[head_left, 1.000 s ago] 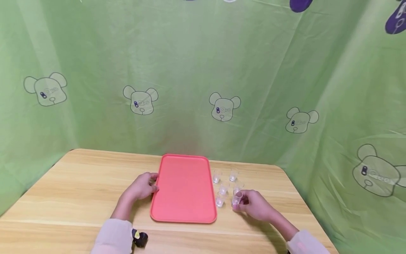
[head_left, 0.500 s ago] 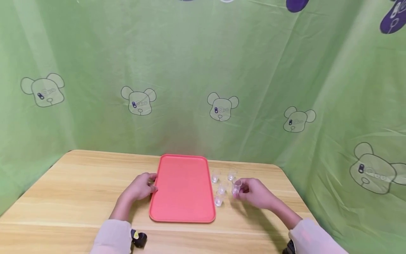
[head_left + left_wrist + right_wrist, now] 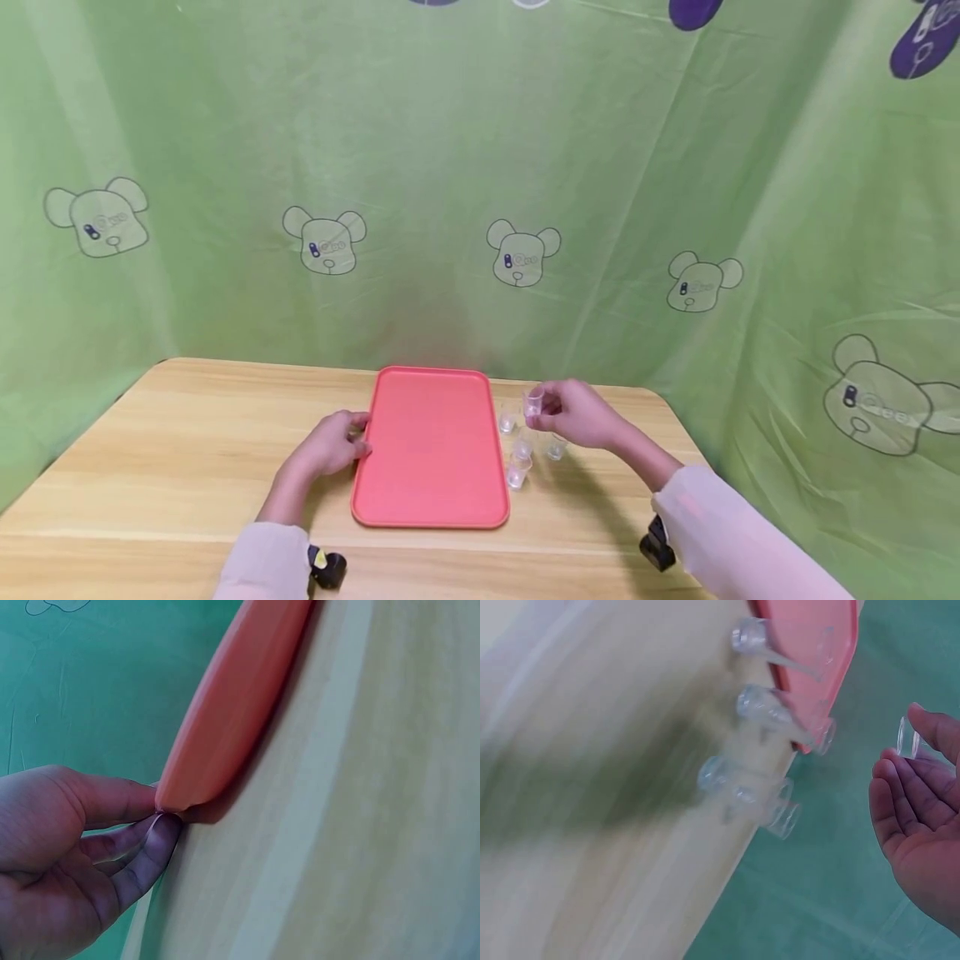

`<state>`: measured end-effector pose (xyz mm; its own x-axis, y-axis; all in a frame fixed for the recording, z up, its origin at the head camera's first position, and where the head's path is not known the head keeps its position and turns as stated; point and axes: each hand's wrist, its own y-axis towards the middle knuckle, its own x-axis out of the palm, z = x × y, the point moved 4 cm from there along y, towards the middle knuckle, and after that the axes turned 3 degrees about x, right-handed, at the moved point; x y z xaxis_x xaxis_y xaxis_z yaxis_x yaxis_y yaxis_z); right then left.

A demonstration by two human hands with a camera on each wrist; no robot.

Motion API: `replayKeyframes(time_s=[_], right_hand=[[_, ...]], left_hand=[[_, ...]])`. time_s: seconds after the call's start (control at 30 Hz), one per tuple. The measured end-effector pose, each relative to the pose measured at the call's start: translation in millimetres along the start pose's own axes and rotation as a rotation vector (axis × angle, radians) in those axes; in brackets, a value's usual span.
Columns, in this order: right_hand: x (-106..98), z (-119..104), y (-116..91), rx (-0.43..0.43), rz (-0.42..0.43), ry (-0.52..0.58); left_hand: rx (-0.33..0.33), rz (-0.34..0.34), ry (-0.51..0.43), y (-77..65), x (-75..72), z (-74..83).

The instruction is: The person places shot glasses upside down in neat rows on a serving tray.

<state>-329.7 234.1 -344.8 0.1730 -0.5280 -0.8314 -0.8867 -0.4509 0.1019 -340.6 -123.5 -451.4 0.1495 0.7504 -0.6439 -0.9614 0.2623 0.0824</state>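
Note:
A red rectangular tray [image 3: 431, 450] lies on the wooden table. At its left edge my left hand [image 3: 330, 446] pinches the rim between thumb and fingers, seen close up in the left wrist view. Right of the tray, my right hand [image 3: 581, 414] holds a small clear cup [image 3: 533, 405] between thumb and fingers, near the back of the cup group. Several more clear cups stand below it: one beside the tray's edge [image 3: 507, 421], a front cup [image 3: 517, 473], and one to the right [image 3: 556, 448]. In the right wrist view, fingers partly hide the held cup [image 3: 907, 741].
The wooden table [image 3: 202, 450] extends to both sides of the tray. A green curtain [image 3: 420, 167] printed with bear heads hangs behind and at the sides. Dark wrist cameras [image 3: 327, 568] sit at both sleeves.
My right hand moves back and left, now with a cup near the back of the group. A cup stands where that hand was half a second ago. My left hand stays at the tray.

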Motion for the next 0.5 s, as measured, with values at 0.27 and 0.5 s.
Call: replayKeyframes(time_s=[0.27, 0.5], right_hand=[[9.1, -25.2, 26.3, -0.011, -0.021, 0.001], [18.9, -37.9, 47.1, -0.009, 0.009, -0.004]], left_hand=[[0.001, 0.002, -0.012, -2.4, -0.1, -2.4], [-0.007, 0.002, -0.018, -1.2, 1.1, -2.0]])
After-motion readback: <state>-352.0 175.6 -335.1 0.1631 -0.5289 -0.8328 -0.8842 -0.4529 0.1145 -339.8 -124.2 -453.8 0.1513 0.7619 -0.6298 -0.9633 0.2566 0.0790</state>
